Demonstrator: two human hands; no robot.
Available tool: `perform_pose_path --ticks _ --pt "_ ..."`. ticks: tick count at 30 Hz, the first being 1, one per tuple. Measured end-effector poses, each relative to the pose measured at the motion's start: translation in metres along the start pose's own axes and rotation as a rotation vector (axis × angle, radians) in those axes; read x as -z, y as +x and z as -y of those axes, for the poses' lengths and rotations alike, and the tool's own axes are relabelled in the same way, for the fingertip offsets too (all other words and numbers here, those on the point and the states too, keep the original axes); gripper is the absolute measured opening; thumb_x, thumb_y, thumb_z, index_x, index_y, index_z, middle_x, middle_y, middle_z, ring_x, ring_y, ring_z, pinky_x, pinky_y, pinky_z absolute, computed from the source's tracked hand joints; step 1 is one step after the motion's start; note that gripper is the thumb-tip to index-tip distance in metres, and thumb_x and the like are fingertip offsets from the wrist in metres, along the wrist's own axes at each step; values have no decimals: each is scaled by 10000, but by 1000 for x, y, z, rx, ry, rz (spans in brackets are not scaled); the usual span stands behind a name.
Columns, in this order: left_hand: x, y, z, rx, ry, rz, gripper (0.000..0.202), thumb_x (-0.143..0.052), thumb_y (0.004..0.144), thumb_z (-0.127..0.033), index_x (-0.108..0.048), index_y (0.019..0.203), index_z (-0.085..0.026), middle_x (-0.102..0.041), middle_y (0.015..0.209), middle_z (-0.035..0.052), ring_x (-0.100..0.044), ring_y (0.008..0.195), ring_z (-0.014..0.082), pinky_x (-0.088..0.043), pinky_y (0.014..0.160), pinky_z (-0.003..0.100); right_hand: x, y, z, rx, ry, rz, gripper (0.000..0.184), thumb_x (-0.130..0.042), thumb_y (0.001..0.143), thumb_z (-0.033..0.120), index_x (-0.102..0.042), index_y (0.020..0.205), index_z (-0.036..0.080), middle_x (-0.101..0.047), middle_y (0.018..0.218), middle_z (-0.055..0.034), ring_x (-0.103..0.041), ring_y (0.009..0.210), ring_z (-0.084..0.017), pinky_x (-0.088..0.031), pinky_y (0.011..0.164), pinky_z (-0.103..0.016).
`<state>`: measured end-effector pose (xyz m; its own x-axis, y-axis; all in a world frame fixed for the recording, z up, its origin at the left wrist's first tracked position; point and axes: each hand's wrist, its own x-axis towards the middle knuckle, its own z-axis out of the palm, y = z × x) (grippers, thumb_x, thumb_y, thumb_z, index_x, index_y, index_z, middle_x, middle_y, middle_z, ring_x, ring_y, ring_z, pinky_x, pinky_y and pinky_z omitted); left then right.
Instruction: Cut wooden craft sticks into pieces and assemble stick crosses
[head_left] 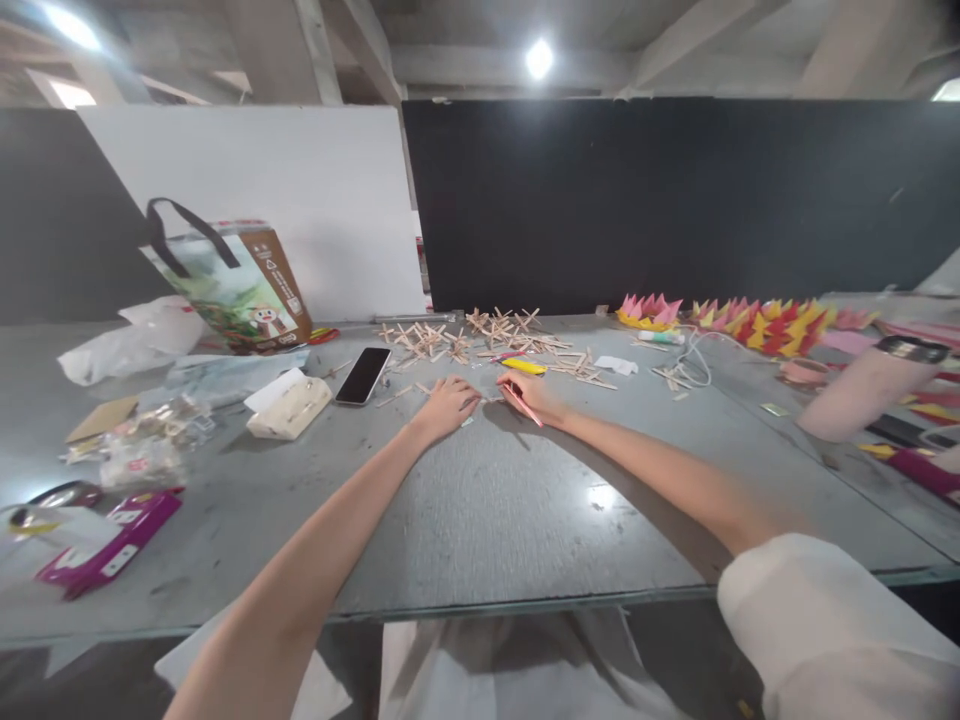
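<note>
My left hand (448, 406) rests low on the grey table (465, 520), its fingers bent down at the near end of a small pale wooden stick (492, 400). Most of that stick is hidden by the hands. Opposite it, my right hand (534, 394) is closed around a slim pink pen (525, 408), which slants toward me. Where the pen's tip touches is too small to make out. Just beyond my right hand lies a yellow utility knife (523, 366). A loose pile of crossed wooden sticks (502, 328) spreads behind both hands.
Left of my hands are a phone (364, 376), a cream-coloured block (291, 408), a printed bag (232, 285) and a purple case (112, 545). To the right are folded paper pieces (780, 325), a white cable (701, 365) and a pink bottle (862, 390).
</note>
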<state>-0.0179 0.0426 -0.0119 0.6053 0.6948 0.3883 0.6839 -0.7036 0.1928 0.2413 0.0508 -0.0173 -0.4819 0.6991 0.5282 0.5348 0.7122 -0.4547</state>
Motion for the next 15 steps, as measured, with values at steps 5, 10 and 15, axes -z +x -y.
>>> perform_pose_path --ticks 5,10,15 --pt "-4 2 4 -42 -20 18 246 -583 1043 -330 -799 1123 -241 -746 1163 90 -530 1246 278 -329 1106 447 8 -7 -3 80 -132 96 267 -554 1004 181 -664 1246 151 -681 1263 -168 -645 1145 -259 -489 990 -371" --pt "-5 3 5 -35 -32 4 223 -606 1031 -303 -814 1077 -239 -753 1151 98 -536 1236 282 -341 1089 452 9 -5 -2 99 -244 149 287 -513 1017 117 -653 1265 146 -666 1215 -160 -642 1102 -238 -501 968 -357" --pt "-2 2 3 -29 -36 -1 208 -615 1024 -284 -815 1071 -252 -761 1137 91 -550 1214 275 -355 1072 453 24 5 21 149 -323 254 295 -576 965 88 -717 1207 179 -668 1145 -136 -640 1061 -252 -512 937 -369"
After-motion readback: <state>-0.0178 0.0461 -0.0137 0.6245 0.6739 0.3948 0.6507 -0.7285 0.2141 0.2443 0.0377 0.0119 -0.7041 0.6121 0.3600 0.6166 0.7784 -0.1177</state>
